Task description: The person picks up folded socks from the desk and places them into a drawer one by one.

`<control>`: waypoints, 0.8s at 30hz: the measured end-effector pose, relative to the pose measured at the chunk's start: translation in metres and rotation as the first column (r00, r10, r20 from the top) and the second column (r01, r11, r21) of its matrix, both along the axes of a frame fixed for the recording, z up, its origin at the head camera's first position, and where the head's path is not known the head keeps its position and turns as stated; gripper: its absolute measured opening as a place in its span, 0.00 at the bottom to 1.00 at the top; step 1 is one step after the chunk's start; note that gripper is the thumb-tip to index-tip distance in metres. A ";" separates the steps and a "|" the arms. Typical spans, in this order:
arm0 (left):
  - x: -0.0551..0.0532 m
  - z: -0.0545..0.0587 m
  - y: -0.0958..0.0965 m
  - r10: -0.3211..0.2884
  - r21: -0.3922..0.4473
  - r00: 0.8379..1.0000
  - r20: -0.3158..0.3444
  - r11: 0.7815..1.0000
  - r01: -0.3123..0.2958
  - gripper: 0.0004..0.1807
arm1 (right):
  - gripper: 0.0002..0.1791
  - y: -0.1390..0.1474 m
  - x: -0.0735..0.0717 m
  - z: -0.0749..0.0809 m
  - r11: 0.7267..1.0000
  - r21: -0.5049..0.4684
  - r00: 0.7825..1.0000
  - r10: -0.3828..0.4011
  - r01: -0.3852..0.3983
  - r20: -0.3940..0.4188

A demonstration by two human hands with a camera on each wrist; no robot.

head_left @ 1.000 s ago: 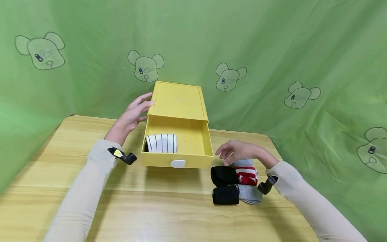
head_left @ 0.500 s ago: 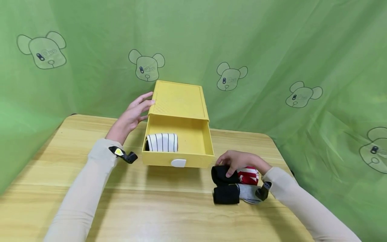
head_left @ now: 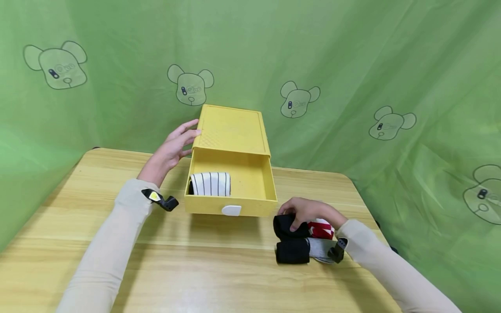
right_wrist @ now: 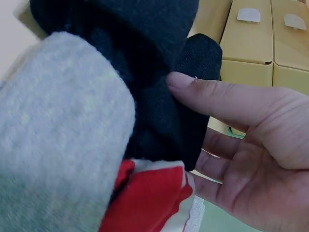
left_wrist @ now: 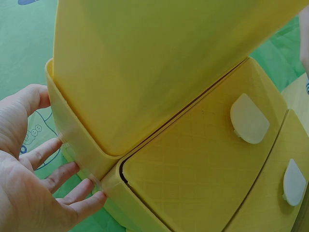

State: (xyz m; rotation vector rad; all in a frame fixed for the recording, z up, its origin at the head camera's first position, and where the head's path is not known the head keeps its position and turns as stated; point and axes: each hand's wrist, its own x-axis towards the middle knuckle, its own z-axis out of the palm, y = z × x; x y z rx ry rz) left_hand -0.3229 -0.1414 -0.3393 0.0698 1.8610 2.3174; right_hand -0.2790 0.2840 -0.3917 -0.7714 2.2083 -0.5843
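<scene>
My left hand (head_left: 169,152) rests its fingertips on the left side of a yellow drawer unit (head_left: 234,128). In the left wrist view its fingers (left_wrist: 63,174) lie fairly straight along the unit's edge. The top drawer (head_left: 207,206) is pulled out, and a rolled white sock with dark stripes (head_left: 211,184) sits in its left front. At the right, my right hand (head_left: 305,208) pinches a rolled black sock (head_left: 283,227), thumb in front and fingers behind, seen also in the right wrist view. Beside it lies a red and white sock (head_left: 322,230), partly hidden by the hand.
Nearer on the table (head_left: 176,274) lie another rolled black sock (head_left: 292,252) and a grey one (head_left: 320,248). Below the pulled-out drawer are further drawers with white handles (left_wrist: 249,118). A green curtain (head_left: 242,52) hangs behind the table.
My right hand has come down from above the socks and now grips the farther black sock, with the thumb on its front. The left hand and the drawer have stayed put.
</scene>
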 end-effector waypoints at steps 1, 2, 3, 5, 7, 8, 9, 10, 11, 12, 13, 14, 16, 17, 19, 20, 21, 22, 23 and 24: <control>0.000 0.000 0.000 -0.002 -0.001 1.000 0.001 1.000 0.002 0.34 | 0.26 -0.001 0.001 0.000 1.000 0.003 1.000 -0.002 0.002 0.000; -0.001 -0.001 0.000 -0.005 0.000 1.000 0.002 1.000 0.005 0.35 | 0.26 -0.001 0.001 0.000 1.000 0.006 1.000 -0.004 0.004 0.000; -0.001 -0.001 0.000 -0.008 -0.003 1.000 0.001 1.000 0.008 0.35 | 0.25 -0.002 0.002 0.000 1.000 0.006 1.000 -0.005 0.005 0.000; -0.002 -0.002 0.000 -0.015 -0.004 1.000 0.002 1.000 0.015 0.35 | 0.24 -0.002 0.003 -0.001 1.000 0.011 1.000 -0.006 0.006 -0.004; -0.002 -0.003 -0.001 -0.018 -0.006 1.000 -0.001 1.000 0.018 0.35 | 0.22 -0.003 0.004 -0.002 1.000 0.009 1.000 0.006 -0.006 -0.016; -0.002 -0.003 -0.001 -0.018 -0.007 1.000 -0.003 1.000 0.018 0.35 | 0.21 -0.003 0.005 -0.002 1.000 0.008 1.000 0.012 -0.012 -0.023; -0.002 -0.003 -0.001 -0.017 -0.009 1.000 -0.006 1.000 0.017 0.35 | 0.19 -0.004 0.005 -0.002 1.000 0.009 0.999 0.017 -0.017 -0.032; -0.002 -0.003 -0.001 -0.016 -0.008 1.000 -0.007 1.000 0.016 0.35 | 0.18 -0.004 0.006 -0.003 1.000 0.013 0.999 0.020 -0.020 -0.040; -0.002 -0.003 -0.001 -0.016 -0.007 1.000 -0.007 1.000 0.016 0.35 | 0.17 -0.004 0.006 -0.003 1.000 0.016 0.999 0.018 -0.017 -0.047; -0.002 -0.003 -0.001 -0.015 -0.006 1.000 -0.007 1.000 0.015 0.35 | 0.17 -0.004 0.006 -0.003 1.000 0.021 0.998 0.016 -0.015 -0.054; -0.002 -0.003 -0.001 -0.013 -0.006 1.000 -0.007 1.000 0.013 0.35 | 0.17 -0.004 0.006 -0.003 1.000 0.025 0.998 0.015 -0.013 -0.059; -0.002 -0.002 -0.001 -0.012 -0.005 1.000 -0.007 1.000 0.012 0.35 | 0.16 -0.004 0.006 -0.003 1.000 0.027 0.998 0.012 -0.010 -0.061; -0.002 -0.002 -0.001 -0.012 -0.002 1.000 -0.006 1.000 0.012 0.35 | 0.16 -0.004 0.006 -0.003 1.000 0.027 0.998 0.006 -0.004 -0.058; -0.002 -0.002 -0.001 -0.012 -0.001 1.000 -0.006 1.000 0.012 0.35 | 0.15 -0.004 0.006 -0.003 1.000 0.023 0.998 0.005 -0.003 -0.055; -0.002 -0.001 -0.001 -0.011 -0.002 1.000 -0.007 1.000 0.011 0.35 | 0.15 -0.004 0.005 -0.003 1.000 0.017 0.999 0.004 -0.003 -0.052; -0.002 -0.001 -0.001 -0.010 -0.004 1.000 -0.007 1.000 0.010 0.35 | 0.14 -0.003 0.005 -0.003 1.000 0.012 0.999 0.003 -0.002 -0.051; -0.002 -0.001 -0.001 -0.011 -0.003 1.000 -0.006 1.000 0.011 0.35 | 0.14 -0.003 0.004 -0.004 1.000 0.008 0.999 0.003 -0.002 -0.052; -0.002 -0.001 -0.001 -0.011 -0.003 1.000 -0.005 1.000 0.011 0.35 | 0.13 -0.003 0.004 -0.004 1.000 0.003 0.999 0.001 -0.001 -0.053; -0.002 -0.001 -0.002 -0.011 -0.006 1.000 -0.003 1.000 0.011 0.35 | 0.13 -0.003 0.004 -0.004 1.000 -0.001 0.998 0.000 0.000 -0.055; -0.002 -0.001 -0.002 -0.011 -0.009 1.000 -0.002 1.000 0.011 0.35 | 0.12 -0.003 0.003 -0.005 1.000 -0.008 0.998 0.000 -0.001 -0.058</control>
